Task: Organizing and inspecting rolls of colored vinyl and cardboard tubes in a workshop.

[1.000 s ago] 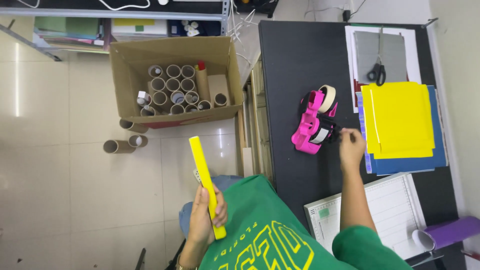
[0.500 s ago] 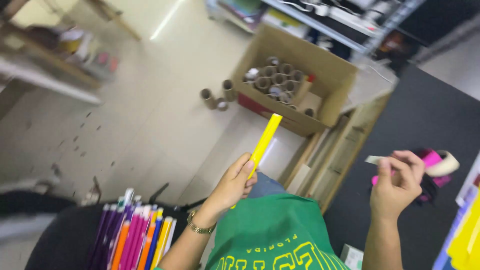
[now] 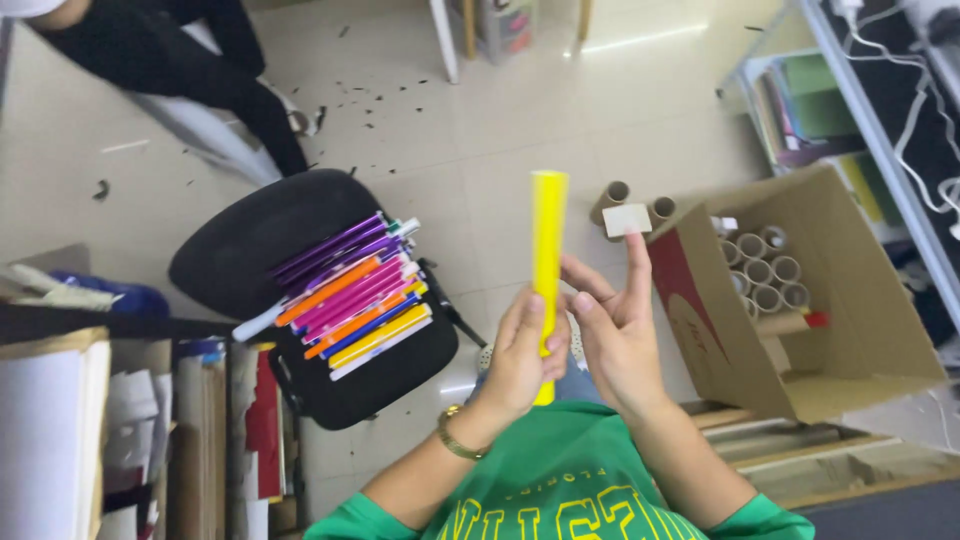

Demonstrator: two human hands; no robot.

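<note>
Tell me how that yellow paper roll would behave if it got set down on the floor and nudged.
The yellow roll looks round and smooth, so it would probably roll away. It seems a hollow tube, likely light for its length. The left hand holds it upright while the right hand touches it; it stays straight, so probably fairly stiff, yet easily crushed.

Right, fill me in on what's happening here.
A person in a green shirt holds a yellow roll upright in the left hand. The right hand is beside it, with a piece of tape stuck on a raised fingertip, not yet on the roll. On the floor to the right is a cardboard box of cardboard tubes. To the left, more coloured rolls lie on a black chair.
</note>
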